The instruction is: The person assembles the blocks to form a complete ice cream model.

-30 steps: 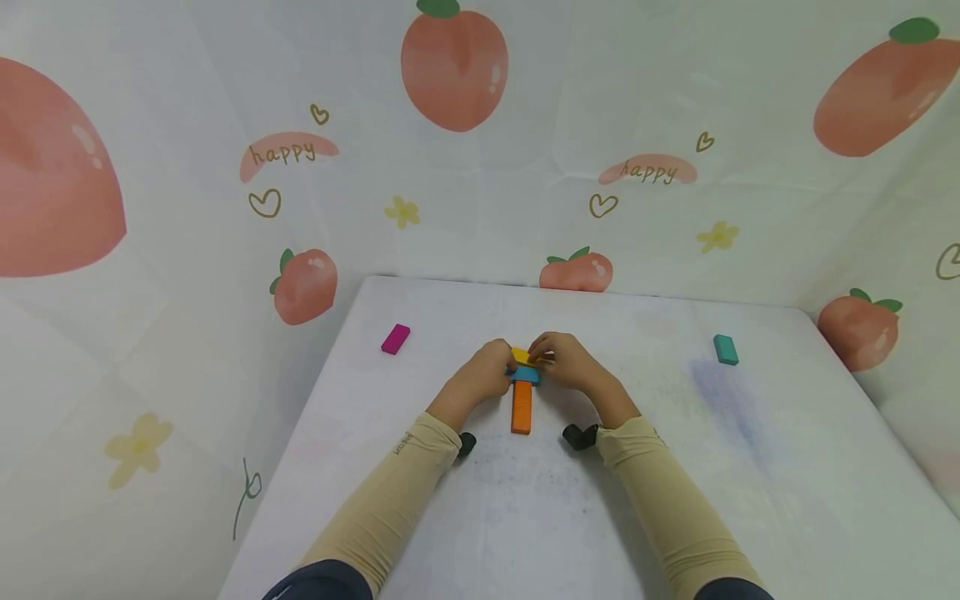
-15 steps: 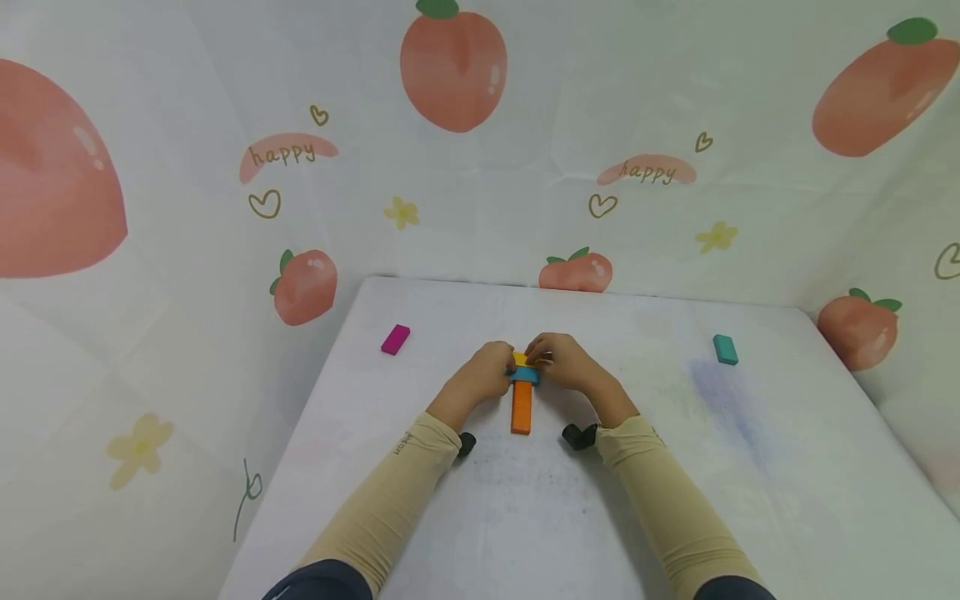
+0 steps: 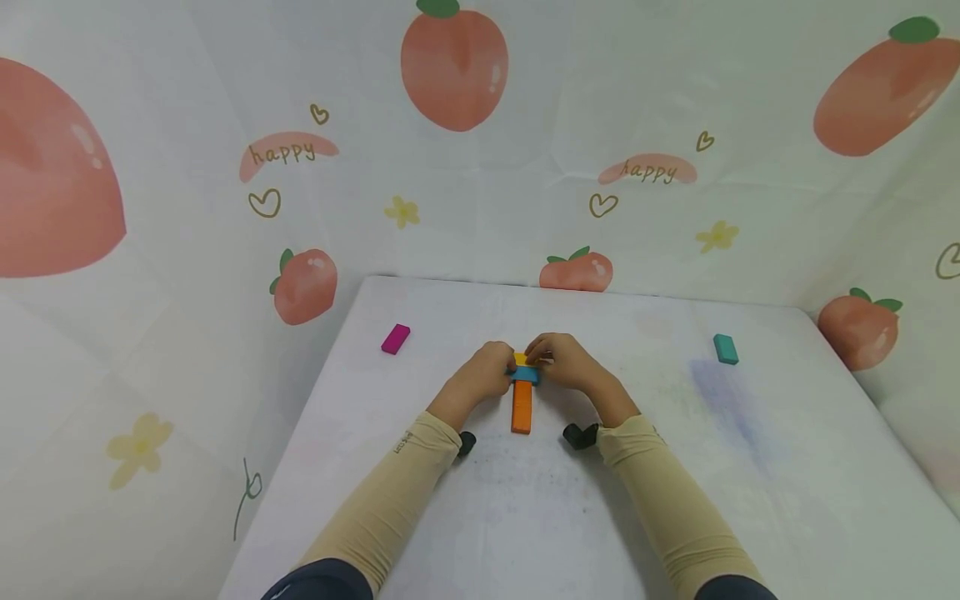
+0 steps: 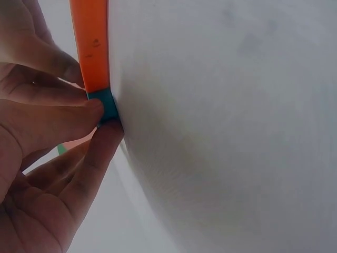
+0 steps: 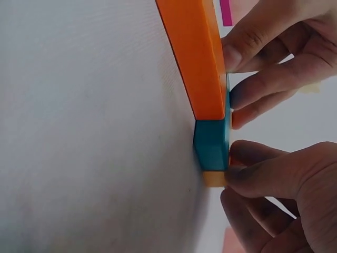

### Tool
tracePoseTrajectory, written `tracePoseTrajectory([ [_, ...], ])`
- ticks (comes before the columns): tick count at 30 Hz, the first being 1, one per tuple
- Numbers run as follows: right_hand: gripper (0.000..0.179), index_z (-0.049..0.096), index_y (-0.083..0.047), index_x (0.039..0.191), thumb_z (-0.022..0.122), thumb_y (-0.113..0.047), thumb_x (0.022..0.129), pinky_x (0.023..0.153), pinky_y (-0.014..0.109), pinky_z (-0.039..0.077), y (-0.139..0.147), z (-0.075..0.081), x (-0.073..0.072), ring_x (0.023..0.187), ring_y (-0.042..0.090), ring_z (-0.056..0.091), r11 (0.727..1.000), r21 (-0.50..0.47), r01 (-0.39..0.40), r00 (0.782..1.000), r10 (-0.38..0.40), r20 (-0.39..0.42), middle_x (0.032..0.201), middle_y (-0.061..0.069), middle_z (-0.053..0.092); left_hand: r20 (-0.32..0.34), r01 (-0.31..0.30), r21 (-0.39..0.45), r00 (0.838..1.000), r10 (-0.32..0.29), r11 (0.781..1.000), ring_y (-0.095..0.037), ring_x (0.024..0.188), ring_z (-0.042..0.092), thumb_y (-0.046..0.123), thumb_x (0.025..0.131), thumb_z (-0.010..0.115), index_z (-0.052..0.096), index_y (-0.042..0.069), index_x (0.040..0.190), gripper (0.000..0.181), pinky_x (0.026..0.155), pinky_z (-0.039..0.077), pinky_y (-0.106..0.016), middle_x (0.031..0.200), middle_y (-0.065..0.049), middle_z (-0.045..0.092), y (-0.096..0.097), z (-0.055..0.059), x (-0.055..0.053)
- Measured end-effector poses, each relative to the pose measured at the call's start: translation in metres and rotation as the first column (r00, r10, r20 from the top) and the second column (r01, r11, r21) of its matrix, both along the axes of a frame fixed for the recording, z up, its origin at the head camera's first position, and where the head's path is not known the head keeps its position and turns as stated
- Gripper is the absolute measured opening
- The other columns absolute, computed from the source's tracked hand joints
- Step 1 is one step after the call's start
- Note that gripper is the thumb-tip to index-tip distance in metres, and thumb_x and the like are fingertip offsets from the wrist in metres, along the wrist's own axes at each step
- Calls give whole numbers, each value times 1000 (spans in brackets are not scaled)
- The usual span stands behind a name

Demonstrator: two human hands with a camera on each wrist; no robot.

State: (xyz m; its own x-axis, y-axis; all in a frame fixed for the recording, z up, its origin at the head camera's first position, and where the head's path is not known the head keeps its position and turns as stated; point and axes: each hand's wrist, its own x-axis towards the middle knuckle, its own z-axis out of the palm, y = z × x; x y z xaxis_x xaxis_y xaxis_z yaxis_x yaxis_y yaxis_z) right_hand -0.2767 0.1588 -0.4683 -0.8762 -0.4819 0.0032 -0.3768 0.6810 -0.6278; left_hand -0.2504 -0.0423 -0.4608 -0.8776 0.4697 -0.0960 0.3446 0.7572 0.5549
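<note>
In the head view, an orange block (image 3: 521,408) lies lengthwise toward me. Across its far end runs a blue block (image 3: 524,376), with a yellow block (image 3: 521,359) right behind that. My left hand (image 3: 487,369) pinches the left end of the blue block; in the left wrist view its thumb (image 4: 87,115) and a finger lie on either side of that end (image 4: 107,100). From the right, my right hand (image 3: 566,362) pinches the yellow block, whose end (image 5: 215,179) shows beside the thumb in the right wrist view. Fingers hide much of the yellow block.
A magenta block (image 3: 396,339) lies at the back left of the white table (image 3: 517,517), and a teal block (image 3: 725,349) at the back right. A peach-print cloth (image 3: 480,192) hangs behind the table. Each wrist wears a small black camera (image 3: 580,436).
The yellow block has turned slightly and now lies straighter against the blue block. My right hand has shifted a little to the left; the left hand has hardly moved.
</note>
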Motion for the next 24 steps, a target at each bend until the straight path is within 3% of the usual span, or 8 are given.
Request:
tracePoseTrajectory([
  [3,23,80,2,107,61,9,97,105,50,58,5,-2,0,121,36,68,1000,-15,22,1000,-23,-14,122,17,75,-2,1,-9,1000,-1,1000,-32,127,62,-3,96,70,70,-8,122,27,113,52,-45,131,-20,68,0,0,0],
  [6,20,79,2,112,63,2,99,102,50,59,17,-4,-1,119,36,69,994,-35,102,994,-103,-33,122,18,75,-2,1,-18,1000,-1,1000,-31,125,64,-3,96,69,71,-7,122,26,111,53,-44,127,-19,70,1,-1,-1],
  [11,21,77,5,113,66,-7,101,99,54,60,58,-7,-4,116,41,68,955,-63,288,952,-293,-90,120,23,72,5,2,-27,1000,-2,1000,-31,125,66,-5,96,68,72,-8,122,26,110,55,-44,125,-18,72,1,1,-2],
  [15,26,75,9,115,64,-10,101,97,59,57,100,-9,-4,114,47,68,905,-72,420,891,-426,-157,122,31,70,3,6,-34,1000,-6,999,-31,124,67,-5,96,69,73,-7,122,26,109,56,-44,125,-18,73,1,2,-2],
  [19,32,74,11,118,61,-13,101,98,63,53,143,-7,-2,115,51,64,835,-56,548,817,-548,-181,125,36,66,-14,12,-42,1000,-13,999,-30,123,67,-3,96,70,73,-6,121,26,109,56,-43,123,-17,73,1,0,-2],
  [24,43,64,14,131,54,-16,101,109,68,44,192,-3,3,131,59,50,727,9,686,723,-680,-124,141,43,49,-14,15,-40,1000,-15,999,-29,123,67,-3,96,70,73,-5,122,26,109,56,-42,124,-16,73,0,-2,-2],
])
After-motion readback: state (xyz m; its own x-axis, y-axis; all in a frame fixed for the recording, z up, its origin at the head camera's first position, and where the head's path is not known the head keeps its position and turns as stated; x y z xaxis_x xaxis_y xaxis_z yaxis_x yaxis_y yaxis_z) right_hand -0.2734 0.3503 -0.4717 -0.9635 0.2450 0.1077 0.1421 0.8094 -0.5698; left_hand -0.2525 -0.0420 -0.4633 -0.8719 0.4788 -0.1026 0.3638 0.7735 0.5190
